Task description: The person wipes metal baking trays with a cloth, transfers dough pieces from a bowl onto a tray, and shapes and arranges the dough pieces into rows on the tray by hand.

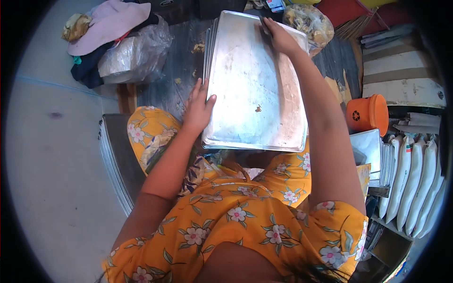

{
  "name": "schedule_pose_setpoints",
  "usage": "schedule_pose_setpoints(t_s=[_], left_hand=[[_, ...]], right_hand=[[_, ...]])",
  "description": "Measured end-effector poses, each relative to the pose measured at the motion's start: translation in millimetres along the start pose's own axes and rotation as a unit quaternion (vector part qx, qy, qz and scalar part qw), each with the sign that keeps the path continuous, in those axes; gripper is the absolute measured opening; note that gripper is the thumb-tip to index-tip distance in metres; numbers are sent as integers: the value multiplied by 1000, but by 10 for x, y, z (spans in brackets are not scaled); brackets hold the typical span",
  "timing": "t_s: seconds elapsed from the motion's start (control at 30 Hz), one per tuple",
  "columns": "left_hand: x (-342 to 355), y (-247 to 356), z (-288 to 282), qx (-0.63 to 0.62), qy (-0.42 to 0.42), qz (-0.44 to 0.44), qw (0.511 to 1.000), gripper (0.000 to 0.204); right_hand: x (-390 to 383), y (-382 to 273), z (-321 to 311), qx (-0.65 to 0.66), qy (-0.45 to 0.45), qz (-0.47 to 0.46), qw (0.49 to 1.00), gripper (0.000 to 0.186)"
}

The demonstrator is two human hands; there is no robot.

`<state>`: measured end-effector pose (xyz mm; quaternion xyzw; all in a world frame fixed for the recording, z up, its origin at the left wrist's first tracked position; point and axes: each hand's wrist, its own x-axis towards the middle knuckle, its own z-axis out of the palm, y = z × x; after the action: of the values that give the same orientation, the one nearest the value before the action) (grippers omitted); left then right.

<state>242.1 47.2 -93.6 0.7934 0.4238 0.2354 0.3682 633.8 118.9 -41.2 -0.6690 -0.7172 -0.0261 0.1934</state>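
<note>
A stack of rectangular metal trays is in front of me, the top one scuffed, with a small brown fleck. My left hand rests against the stack's left edge, fingers stretched out along it and thumb at the rim. Near the top right of the trays, my right hand is closed on a dark, narrow flat tool, mostly hidden by the fingers and lying over the top tray. My crossed legs in yellow floral cloth are below the stack.
Plastic-wrapped bundles and a pink cloth lie upper left. Another tray stack stands left. To the right are an orange bucket, upright trays and several white sacks. A filled clear bag and straw broom are behind.
</note>
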Motion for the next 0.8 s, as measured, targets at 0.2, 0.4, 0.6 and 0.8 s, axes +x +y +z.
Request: schedule_pose_setpoints(t_s=[0.2,0.4,0.6,0.8], left_hand=[[-50,-57,-37,-47,22,-15,999,52],[-34,-54,-29,-46,33,14,998,52],[-67,-17,-166,31,36,11,999,50],[-839,489,-1258,159,-133,13,978,52]], right_hand=[[-2101,-1901,-828,55,-187,-36,980,72],[-2456,-2320,-663,83,-243,-18,966,70],[-218,-1064,36,121,-132,47,983,70],[455,-1218,-108,72,53,12,996,58]])
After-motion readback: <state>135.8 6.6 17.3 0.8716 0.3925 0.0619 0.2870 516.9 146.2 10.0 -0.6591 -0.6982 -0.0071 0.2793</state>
